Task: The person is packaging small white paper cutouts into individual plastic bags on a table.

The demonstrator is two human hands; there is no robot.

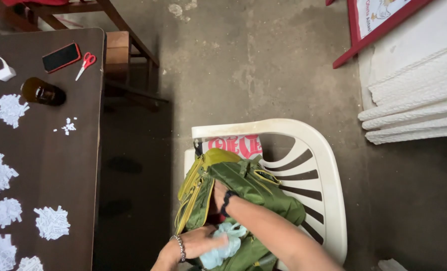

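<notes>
Concrete floor, white chair, dark table

A smartphone in a red case lies at the upper left of the frame on a dark brown table, its black screen unlit. At centre, a white panel with red lettering shows on the white plastic chair, partly hidden behind a green bag. In the upper right corner leans a red-framed sign, white inside with printed figures, cut off by the frame's edge.
</notes>
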